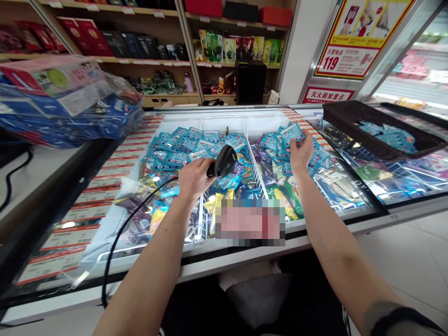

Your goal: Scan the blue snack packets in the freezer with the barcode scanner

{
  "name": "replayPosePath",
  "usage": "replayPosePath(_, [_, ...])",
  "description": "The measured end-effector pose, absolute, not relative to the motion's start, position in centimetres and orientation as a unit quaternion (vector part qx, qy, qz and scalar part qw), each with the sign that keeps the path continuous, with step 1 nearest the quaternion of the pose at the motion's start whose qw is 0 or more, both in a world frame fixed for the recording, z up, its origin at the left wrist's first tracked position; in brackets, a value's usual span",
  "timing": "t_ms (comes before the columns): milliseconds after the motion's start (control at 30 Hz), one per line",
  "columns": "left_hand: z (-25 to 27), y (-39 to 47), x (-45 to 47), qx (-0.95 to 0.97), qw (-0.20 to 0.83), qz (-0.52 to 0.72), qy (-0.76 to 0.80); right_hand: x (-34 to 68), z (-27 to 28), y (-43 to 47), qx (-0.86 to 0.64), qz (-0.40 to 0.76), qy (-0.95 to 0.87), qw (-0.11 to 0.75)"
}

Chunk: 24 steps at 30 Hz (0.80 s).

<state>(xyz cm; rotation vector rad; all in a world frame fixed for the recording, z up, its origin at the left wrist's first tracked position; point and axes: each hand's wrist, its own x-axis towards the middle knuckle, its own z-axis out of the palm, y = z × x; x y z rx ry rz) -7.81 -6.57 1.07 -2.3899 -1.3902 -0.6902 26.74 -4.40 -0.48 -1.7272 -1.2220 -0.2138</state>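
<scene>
My left hand point(195, 176) is wrapped round the handle of a black barcode scanner point(226, 161), its head pointing to the right over the glass top of a chest freezer point(199, 267). A black cord runs from the scanner down to the left. My right hand point(302, 151) pinches the edge of a light-blue packet point(291, 134) above a pile of similar blue packets point(272, 142) on the right. Another spread of blue packets point(177, 147) lies to the left, beyond the scanner. Part of the near middle is blurred by a mosaic.
A brown basket point(367, 140) with more blue packets stands on the right. At the left are plastic-wrapped boxes point(59, 100). Price labels point(87, 214) line the freezer's glass. Shelves with packaged goods point(140, 44) stand behind, beside a red fire sign point(350, 65).
</scene>
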Motion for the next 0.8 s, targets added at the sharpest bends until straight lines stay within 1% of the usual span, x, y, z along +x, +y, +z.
replayPosePath(167, [1.2, -6.5, -8.3, -0.814, 0.158, -0.244, -0.503, 27.4, -0.1, -5.0, -0.751, -0.149, -0.469, 0.441])
replayPosePath(267, [1.2, -6.4, -8.7, -0.808, 0.165, -0.245, -0.511, 26.5, 0.6, -5.8, -0.772, -0.175, -0.464, 0.398])
replayPosePath(433, [1.0, -6.2, -9.0, -0.808, 0.153, -0.245, -0.514, 25.1, 0.8, -6.6, -0.762, -0.177, -0.537, 0.316])
replayPosePath(567, [0.9, -6.2, -9.0, -0.806, 0.149, -0.253, -0.514, 24.7, 0.7, -6.6, -0.757, -0.207, -0.541, 0.303])
replayPosePath(633, [0.9, -6.1, -9.0, -0.803, 0.153, -0.253, -0.517, 24.0, 0.9, -6.6, -0.732, -0.213, -0.57, 0.306])
replayPosePath(800, [0.8, -6.0, -9.1, -0.798, 0.149, -0.262, -0.522, 20.3, 0.8, -5.6, -0.635, -0.16, -0.7, 0.284])
